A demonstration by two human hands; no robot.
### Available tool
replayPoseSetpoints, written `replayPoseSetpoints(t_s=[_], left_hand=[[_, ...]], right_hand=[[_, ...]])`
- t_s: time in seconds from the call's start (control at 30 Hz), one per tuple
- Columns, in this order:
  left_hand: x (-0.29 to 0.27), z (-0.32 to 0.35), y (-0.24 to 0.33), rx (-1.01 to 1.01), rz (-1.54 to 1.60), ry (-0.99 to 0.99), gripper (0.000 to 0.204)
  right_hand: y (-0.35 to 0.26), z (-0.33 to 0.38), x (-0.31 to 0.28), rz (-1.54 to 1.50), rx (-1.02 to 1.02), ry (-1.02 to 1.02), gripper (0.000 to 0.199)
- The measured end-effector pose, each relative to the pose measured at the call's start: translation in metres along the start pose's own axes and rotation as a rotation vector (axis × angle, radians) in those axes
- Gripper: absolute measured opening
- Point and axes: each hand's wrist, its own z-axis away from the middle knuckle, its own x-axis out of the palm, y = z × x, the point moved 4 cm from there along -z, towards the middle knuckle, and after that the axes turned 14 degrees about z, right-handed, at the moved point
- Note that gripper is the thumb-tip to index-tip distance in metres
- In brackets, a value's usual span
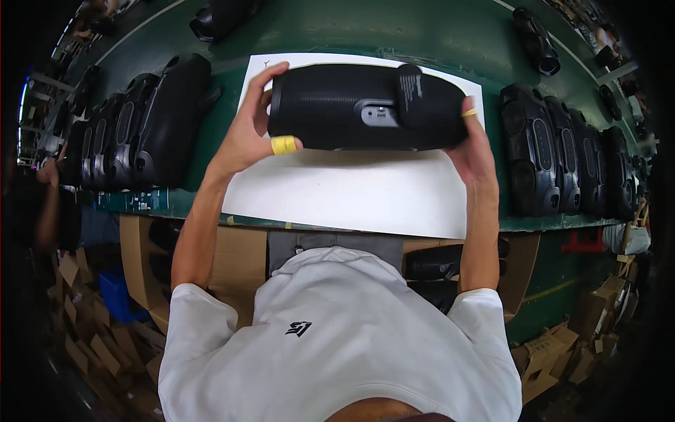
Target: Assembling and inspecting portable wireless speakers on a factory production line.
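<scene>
A black cylindrical portable speaker is held lengthwise between my two hands, above a white sheet on the green bench. My left hand grips its left end, the thumb with yellow tape along the lower edge and the fingers over the top. At the right end my right hand is closed round it, with yellow tape on a digit there. A dark flap with small print stands folded away from a grey port panel on the speaker's side. The underside of the speaker is hidden.
Several black speakers stand in a row on the left of the green bench, and more on the right. Cardboard boxes holding black items sit below the bench edge. Flattened cardboard and a blue bin lie lower left.
</scene>
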Motion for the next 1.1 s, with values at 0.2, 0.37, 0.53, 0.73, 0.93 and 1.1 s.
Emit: replayPoseSetpoints(t_s=[0.2, 0.37, 0.53, 0.73, 0.93, 1.1], left_hand=[[0.004, 0.017, -0.007, -0.04, -0.344, -0.169, 0.119], [0.011, 0.039, -0.012, 0.181, -0.578, -0.168, 0.111], [0.012, 0.067, -0.007, 0.151, -0.541, -0.157, 0.113], [0.011, 0.068, 0.006, -0.147, -0.303, 0.087, 0.121], [0.021, 0.059, 0.016, -0.09, -0.436, 0.083, 0.101], [0.032, 0.044, 0.028, -0.043, -0.502, 0.035, 0.076]], right_hand=[[0.014, 0.001, -0.01, 0.466, -0.372, -0.014, 0.105], [0.021, 0.016, -0.018, 0.613, -0.358, -0.113, 0.133], [0.021, 0.041, -0.014, 0.811, -0.408, -0.142, 0.121], [0.016, 0.038, -0.004, 0.803, -0.414, -0.21, 0.121], [0.015, 0.045, -0.011, 0.818, -0.372, -0.174, 0.122], [0.01, 0.044, -0.012, 0.779, -0.35, -0.159, 0.106]])
